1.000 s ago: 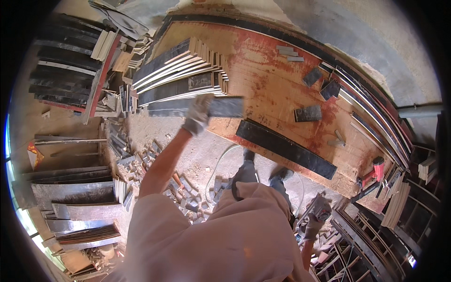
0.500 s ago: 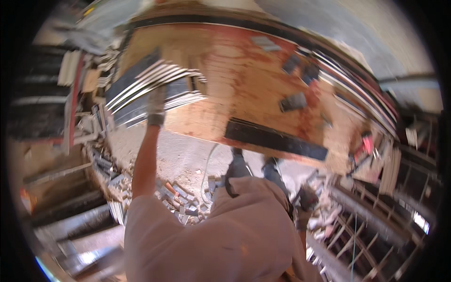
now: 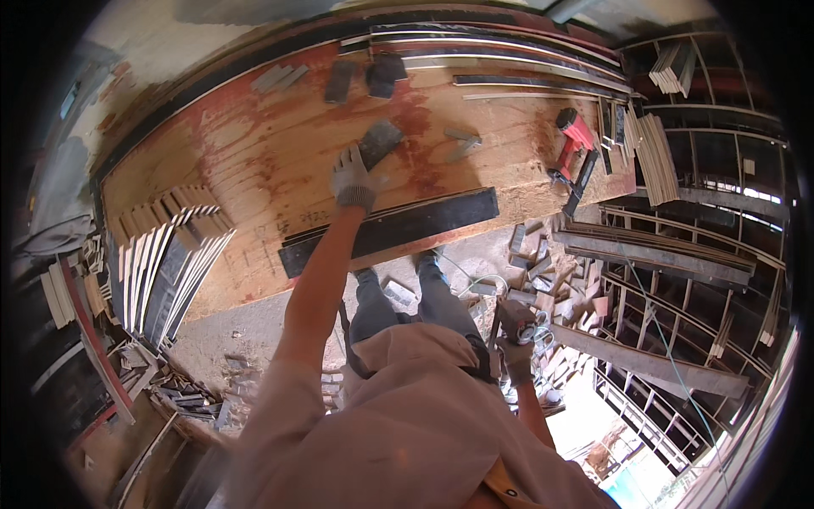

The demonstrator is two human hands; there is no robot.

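My left hand (image 3: 350, 180), in a pale work glove, reaches over the plywood worktable (image 3: 254, 161). Its fingers are stretched out beside the left edge of a small dark board offcut (image 3: 381, 142) and seem to touch it. Low at my right side, my gloved right hand (image 3: 517, 358) is closed around a dark hand-held power tool (image 3: 515, 318) with a round metal part; its exact kind is unclear. Along the near table edge, below my left hand, lies a long black board strip (image 3: 424, 222).
A red and black nail gun (image 3: 577, 136) lies at the table's right. Stacked board strips (image 3: 165, 254) overhang the left end. Long strips (image 3: 509, 59) line the far edge, near two dark offcuts (image 3: 341, 81). Scrap blocks (image 3: 543, 263) litter the floor; racks (image 3: 678, 339) stand right.
My view has swung to the right. My left hand has left the stacked strips at the left and moved to the dark offcut. My right hand stays low at my side with the tool.
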